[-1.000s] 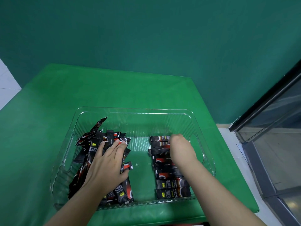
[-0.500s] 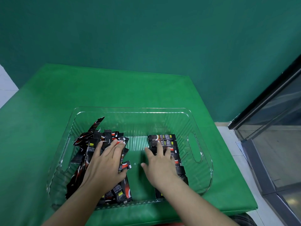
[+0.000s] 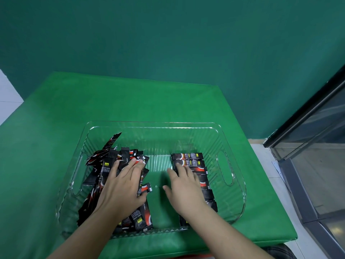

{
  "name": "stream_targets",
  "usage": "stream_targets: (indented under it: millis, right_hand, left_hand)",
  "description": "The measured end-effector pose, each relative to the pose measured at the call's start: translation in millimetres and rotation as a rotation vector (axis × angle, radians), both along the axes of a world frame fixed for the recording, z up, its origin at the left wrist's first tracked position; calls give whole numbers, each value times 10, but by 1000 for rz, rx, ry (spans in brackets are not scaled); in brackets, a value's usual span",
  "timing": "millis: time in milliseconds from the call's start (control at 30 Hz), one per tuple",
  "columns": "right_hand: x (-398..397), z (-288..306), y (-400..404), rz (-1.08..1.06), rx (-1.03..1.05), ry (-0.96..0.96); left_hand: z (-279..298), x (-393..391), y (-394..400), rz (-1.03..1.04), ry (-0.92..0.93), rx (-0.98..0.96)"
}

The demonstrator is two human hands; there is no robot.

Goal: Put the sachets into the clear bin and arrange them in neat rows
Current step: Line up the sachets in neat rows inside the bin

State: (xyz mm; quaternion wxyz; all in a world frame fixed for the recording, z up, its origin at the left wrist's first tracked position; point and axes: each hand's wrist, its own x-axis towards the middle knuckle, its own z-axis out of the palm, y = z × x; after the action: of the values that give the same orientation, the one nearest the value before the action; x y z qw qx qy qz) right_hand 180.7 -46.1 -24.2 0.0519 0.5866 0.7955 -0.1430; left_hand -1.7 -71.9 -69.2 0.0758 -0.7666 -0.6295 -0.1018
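1. A clear bin (image 3: 231, 144) with ribbed walls and a cut-out handle in each short side stands on a green-covered counter (image 3: 130, 98), toward its near edge and closer to its right edge than its left.
2. Inside the bin, along its left side, lies a loose heap of sachets (image 3: 104, 165): black stick packs with red and white print, crossing one another at many angles, one of them leaning up against the far-left wall.
3. Along the bin's right side, a neat row of sachets (image 3: 194, 157) lies flat, each pack set crosswise and stacked one behind the next from the near wall toward the far wall.
4. A strip of bare bin floor runs between the heap and the row.
5. The left hand (image 3: 121, 186) lies palm down on top of the heap, fingers straight and close together, with the thumb out to the side touching a pack at the heap's right margin.
6. The right hand (image 3: 184, 189) lies palm down over the middle of the row, fingers extended and slightly spread, the fingertips (image 3: 178, 165) reaching the second pack from the far end; it pinches nothing.
7. Both forearms come in over the counter's near edge.
8. Beyond the counter's far edge stands a dark green wall (image 3: 168, 43); past its right edge is a dark-framed glass panel (image 3: 317, 137) and pale floor tile.
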Motion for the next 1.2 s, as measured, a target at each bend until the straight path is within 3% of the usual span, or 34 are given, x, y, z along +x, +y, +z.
stream_targets:
  millis: [200, 700, 967, 1200]
  right_hand:
    - [-245, -82, 46, 146, -74, 286]
    - [-329, -146, 103, 228, -84, 193]
    - [115, -15, 224, -54, 19, 258]
    - [448, 293, 336, -193, 69, 14]
  left_hand:
    - [-22, -17, 2, -3, 11, 2]
    - [-33, -18, 5, 6, 9, -25]
    - [3, -4, -8, 2, 9, -10]
    - [-3, -9, -6, 17, 15, -35]
